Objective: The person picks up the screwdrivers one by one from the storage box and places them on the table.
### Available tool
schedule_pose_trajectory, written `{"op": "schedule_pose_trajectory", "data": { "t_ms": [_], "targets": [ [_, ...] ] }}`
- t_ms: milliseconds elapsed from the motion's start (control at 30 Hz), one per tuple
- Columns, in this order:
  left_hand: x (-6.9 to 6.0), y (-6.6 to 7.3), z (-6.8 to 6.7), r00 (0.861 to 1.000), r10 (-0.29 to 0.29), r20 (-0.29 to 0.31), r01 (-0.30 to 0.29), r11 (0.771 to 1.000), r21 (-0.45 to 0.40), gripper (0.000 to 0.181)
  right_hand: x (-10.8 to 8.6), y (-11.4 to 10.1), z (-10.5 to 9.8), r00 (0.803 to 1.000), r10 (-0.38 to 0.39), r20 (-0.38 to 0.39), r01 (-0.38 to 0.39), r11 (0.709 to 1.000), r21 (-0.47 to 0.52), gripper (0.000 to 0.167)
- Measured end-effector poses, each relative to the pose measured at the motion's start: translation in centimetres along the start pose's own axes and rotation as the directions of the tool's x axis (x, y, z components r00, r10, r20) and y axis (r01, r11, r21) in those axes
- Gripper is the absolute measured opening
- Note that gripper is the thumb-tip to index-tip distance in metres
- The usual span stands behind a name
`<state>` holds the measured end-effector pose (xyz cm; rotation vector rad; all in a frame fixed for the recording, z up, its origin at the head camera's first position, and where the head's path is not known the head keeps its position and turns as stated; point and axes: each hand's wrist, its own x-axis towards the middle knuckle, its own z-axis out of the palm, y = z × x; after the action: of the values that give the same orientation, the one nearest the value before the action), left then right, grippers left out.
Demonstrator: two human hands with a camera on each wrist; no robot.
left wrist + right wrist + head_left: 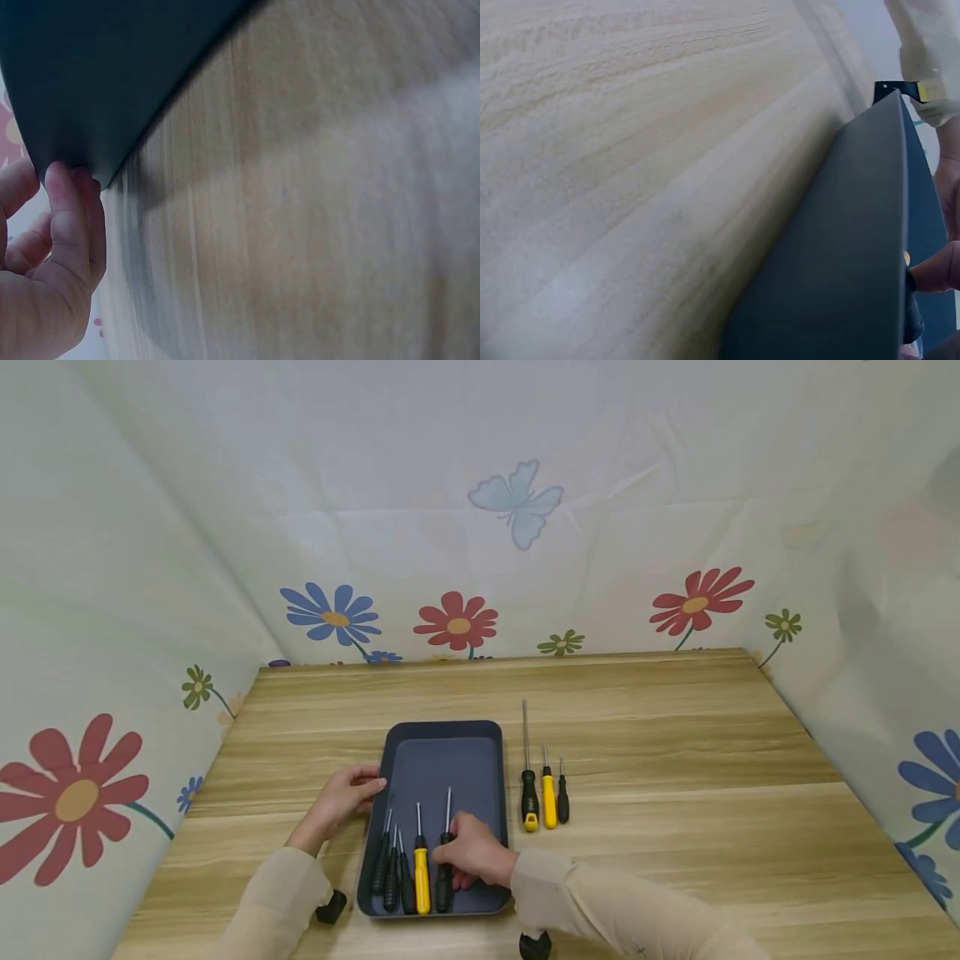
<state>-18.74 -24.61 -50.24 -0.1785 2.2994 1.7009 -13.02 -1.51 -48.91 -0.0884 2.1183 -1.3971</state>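
Observation:
A dark shallow tray point(448, 732) lies on the table, its left rim pinched by my left hand point(341, 802). In the left wrist view, fingertips point(64, 180) touch the tray's outer wall point(97, 82). My right hand point(480, 852) reaches over the tray's right side and grips the black handle of a screwdriver point(444, 893), whose shaft points away from me. Left of it in the tray lie a yellow-handled screwdriver point(422, 881) and three black screwdrivers point(380, 870), side by side. The tray wall point(832, 225) hides most of the right hand in the right wrist view.
Right of the tray, on the wooden table point(675, 793), lie a large black-and-yellow screwdriver point(529, 797), a yellow-handled screwdriver point(550, 802) and a small black screwdriver point(563, 802). A flower-printed cloth point(600, 560) surrounds the table's back and sides.

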Motion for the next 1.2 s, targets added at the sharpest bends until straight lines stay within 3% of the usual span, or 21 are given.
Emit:
{"op": "schedule_pose_trajectory", "data": {
  "t_ms": [500, 1200],
  "targets": [
    [0.0, 0.1, 0.0, 1.0, -0.016, -0.021, 0.016, 1.0, 0.01, 0.044, -0.7, -1.4, -2.5, 0.999, -0.036, -0.006, 0.037, 0.998, 0.051, 0.026],
    [-0.1, 0.0, -0.1, 1.0, -0.024, -0.019, 0.025, 1.0, 0.019, 0.046, -1.4, -2.4, -6.6, 0.991, -0.122, -0.063, 0.125, 0.991, 0.037, 0.033]
  ]
}}
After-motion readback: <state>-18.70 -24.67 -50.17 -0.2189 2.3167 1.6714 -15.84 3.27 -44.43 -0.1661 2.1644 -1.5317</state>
